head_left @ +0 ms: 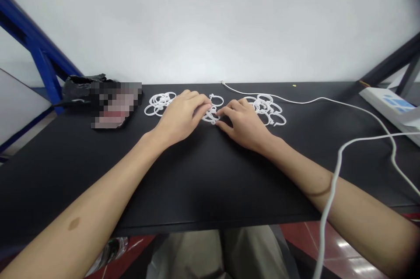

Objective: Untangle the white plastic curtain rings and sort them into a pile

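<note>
Both my hands rest on a black table point(197, 174) and meet over a small cluster of white plastic rings point(213, 110). My left hand point(182, 114) has its fingers together, pinching a ring at the cluster's left side. My right hand point(243, 121) pinches the same cluster from the right with thumb and forefinger. A pile of several white rings point(159, 103) lies just left of my left hand. Another pile of white rings point(271, 108) lies behind and to the right of my right hand.
A black bag point(82, 88) with a blurred item point(114, 106) lies at the table's back left. A white cable point(331, 104) runs along the back and loops down over my right forearm. A white device point(392, 108) sits at far right. A blue frame point(42, 58) stands at left.
</note>
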The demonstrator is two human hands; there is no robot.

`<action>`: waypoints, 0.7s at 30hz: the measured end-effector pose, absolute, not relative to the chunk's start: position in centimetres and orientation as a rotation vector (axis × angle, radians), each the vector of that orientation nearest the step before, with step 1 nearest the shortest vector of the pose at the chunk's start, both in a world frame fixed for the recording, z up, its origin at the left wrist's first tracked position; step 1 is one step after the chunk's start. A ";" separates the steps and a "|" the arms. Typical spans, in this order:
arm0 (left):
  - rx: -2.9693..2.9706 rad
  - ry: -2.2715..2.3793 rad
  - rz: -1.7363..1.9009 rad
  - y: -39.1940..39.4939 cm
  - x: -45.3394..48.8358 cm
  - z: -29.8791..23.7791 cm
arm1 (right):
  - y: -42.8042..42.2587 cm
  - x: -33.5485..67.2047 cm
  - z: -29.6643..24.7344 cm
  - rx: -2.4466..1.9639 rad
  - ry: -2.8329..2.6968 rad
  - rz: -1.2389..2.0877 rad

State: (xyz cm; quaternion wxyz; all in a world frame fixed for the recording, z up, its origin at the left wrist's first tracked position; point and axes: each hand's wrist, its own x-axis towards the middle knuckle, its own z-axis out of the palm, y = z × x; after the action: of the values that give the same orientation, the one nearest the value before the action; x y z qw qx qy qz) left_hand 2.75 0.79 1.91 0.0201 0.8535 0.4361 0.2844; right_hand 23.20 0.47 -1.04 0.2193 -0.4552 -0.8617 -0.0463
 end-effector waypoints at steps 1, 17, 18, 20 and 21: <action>2.640 1.390 0.892 0.8 2.7 1.9 | 0.5 23.2 -1.1 -1.261 -2.385 -0.136; 2.502 1.551 0.790 1.0 2.5 2.3 | 0.4 23.1 -0.8 -1.321 -2.370 -0.206; 2.494 1.562 0.802 1.0 2.5 2.3 | 0.3 23.1 -0.7 -1.311 -2.357 -0.203; 2.487 1.576 0.836 1.0 2.5 2.4 | 0.0 22.7 -0.3 -1.257 -2.332 -0.184; 2.481 1.578 0.853 1.0 2.5 2.4 | -0.2 22.5 -0.2 -1.209 -2.336 -0.167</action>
State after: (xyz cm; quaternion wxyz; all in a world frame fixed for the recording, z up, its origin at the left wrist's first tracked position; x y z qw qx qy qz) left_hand 2.50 1.01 2.36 0.0403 0.8097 0.5150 0.2785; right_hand 22.47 -0.22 -0.15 0.2502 -0.4441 -0.8581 -0.0613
